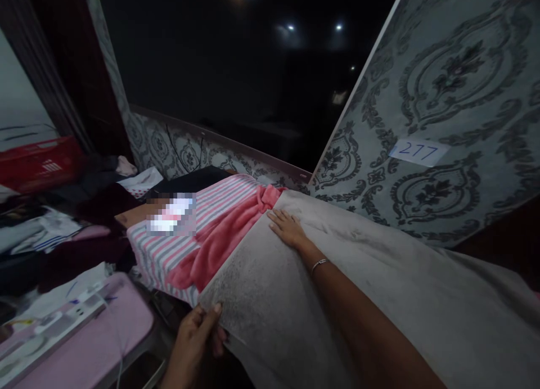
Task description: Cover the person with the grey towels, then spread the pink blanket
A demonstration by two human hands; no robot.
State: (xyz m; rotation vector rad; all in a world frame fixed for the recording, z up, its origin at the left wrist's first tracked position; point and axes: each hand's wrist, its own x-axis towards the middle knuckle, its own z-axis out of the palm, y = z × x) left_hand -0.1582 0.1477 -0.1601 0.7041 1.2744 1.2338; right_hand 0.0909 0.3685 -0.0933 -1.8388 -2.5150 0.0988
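A large light-grey cloth with dark smudges is spread over a long raised surface. My left hand pinches its near left corner between thumb and fingers. Flat on the far left part of that cloth lies my right hand, fingers stretched out, with a bracelet on the wrist. Beyond the grey cloth's left edge, a crumpled pink plush cloth rests on a surface covered in pink, grey and white stripes. A blurred-out bright thing lies on the stripes, beside a brown flat piece.
A dark screen hangs on the patterned wall, beside a paper marked 277. A pink stool carries a white power strip with a cable. Piled clothes and a red bag fill the left.
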